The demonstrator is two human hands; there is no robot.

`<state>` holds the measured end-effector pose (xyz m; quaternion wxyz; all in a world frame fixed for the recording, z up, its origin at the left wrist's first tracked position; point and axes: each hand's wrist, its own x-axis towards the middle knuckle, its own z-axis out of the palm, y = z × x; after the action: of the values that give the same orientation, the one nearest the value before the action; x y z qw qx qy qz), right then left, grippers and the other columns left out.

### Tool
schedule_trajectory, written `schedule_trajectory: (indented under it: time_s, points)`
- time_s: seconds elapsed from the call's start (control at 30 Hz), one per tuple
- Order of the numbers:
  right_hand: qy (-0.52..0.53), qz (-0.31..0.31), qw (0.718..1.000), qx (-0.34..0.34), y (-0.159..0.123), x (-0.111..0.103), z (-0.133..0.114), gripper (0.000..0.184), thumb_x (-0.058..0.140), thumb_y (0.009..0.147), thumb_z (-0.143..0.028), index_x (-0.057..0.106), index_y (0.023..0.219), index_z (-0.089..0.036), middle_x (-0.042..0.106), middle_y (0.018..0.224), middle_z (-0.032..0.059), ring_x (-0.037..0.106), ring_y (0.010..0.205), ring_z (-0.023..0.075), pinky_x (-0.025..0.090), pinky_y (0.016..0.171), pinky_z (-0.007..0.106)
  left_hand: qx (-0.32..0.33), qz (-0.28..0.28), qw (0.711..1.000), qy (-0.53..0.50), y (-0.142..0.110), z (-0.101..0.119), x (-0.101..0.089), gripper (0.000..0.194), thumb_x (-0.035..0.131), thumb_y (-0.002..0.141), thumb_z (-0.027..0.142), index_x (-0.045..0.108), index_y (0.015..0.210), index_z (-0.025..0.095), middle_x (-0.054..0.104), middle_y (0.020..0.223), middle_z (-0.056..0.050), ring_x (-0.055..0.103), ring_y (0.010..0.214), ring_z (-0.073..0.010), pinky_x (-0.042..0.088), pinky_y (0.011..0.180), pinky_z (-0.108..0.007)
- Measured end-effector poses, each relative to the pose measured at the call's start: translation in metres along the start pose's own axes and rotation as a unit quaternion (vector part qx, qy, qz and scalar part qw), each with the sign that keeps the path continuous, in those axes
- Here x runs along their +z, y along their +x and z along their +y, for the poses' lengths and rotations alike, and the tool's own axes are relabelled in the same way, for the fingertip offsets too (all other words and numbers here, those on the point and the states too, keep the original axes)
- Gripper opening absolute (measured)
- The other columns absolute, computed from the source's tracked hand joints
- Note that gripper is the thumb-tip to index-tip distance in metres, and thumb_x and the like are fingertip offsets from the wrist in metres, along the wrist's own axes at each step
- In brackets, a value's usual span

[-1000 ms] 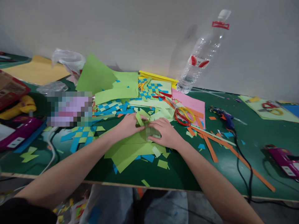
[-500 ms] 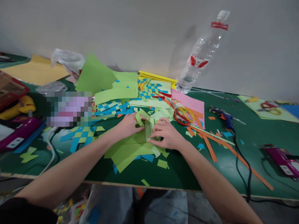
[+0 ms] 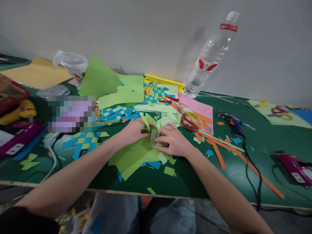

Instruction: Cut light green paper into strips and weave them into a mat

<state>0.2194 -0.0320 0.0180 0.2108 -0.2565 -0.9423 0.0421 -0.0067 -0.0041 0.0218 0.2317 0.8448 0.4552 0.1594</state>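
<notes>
Near the front edge of the desk, green paper sheets lie beneath both hands. The left hand holds a curled green paper strip at its bent fingers; the right hand, fingers narrowly parted, touches a pale green strip between the hands, its grip impossible to tell. Beyond, to the right, lie red-and-yellow-handled scissors and a blue hot-glue gun; farthest, a clear plastic bottle stands by the wall.
</notes>
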Motion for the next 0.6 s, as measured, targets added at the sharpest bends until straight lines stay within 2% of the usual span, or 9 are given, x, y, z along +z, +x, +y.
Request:
schedule_trajectory:
  time_s: [0.27, 0.43, 0.6]
  points:
    - [0.018, 0.002, 1.000, 0.011, 0.0011, -0.0008, -0.0007, 0.028, 0.056, 0.093, -0.043, 0.071, 0.095, -0.020, 0.068, 0.094, 0.0075, 0.059, 0.092, 0.0214, 0.034, 0.098, 0.043, 0.006, 0.019, 0.999, 0.038, 0.0005, -0.0011, 0.0029, 0.025, 0.066, 0.081, 0.027, 0.070, 0.105, 0.021, 0.070, 0.114, -0.008, 0.059, 0.113, -0.0283, 0.046, 0.097, -0.045]
    - [0.048, 0.020, 0.998, 0.046, 0.0026, -0.0021, -0.0010, 0.024, 0.052, 0.095, -0.041, 0.064, 0.100, -0.021, 0.068, 0.104, 0.0078, 0.057, 0.102, 0.0221, 0.035, 0.098, 0.041, 0.014, 0.033, 0.999, 0.033, 0.0014, -0.0039, 0.0063, 0.022, 0.062, 0.084, 0.031, 0.069, 0.103, 0.020, 0.071, 0.113, -0.007, 0.060, 0.110, -0.0281, 0.045, 0.099, -0.046]
    - [0.020, 0.053, 0.996, 0.068, 0.0022, -0.0018, 0.0018, 0.025, 0.046, 0.098, -0.037, 0.060, 0.084, -0.021, 0.068, 0.107, 0.0089, 0.057, 0.102, 0.0224, 0.037, 0.100, 0.043, 0.026, 0.034, 0.999, 0.029, 0.0019, -0.0039, 0.0071, 0.023, 0.058, 0.087, 0.037, 0.070, 0.095, 0.019, 0.071, 0.109, -0.008, 0.061, 0.107, -0.0284, 0.047, 0.095, -0.045]
